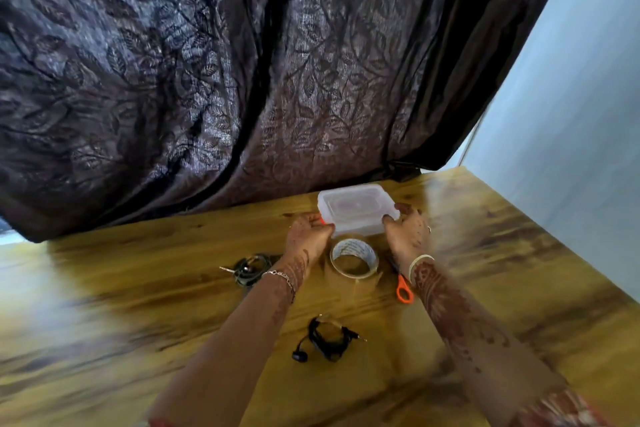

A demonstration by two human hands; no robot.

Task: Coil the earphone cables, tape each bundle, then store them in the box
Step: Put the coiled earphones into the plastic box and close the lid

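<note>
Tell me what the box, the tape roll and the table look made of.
Box: translucent whitish plastic, fairly matte; a dim shape shows through it. Tape roll: clear glossy film; the wood shows through it. Table: varnished wood, or maybe wood-look laminate; grain plus shiny reflections.

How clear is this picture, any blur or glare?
Head view: motion blur smears the table and curtain toward the edges; light glares off the table's left and far right; the wide lens bends the wall edge. In the middle, the left hand, right hand, box and tape roll look sharper.
</note>
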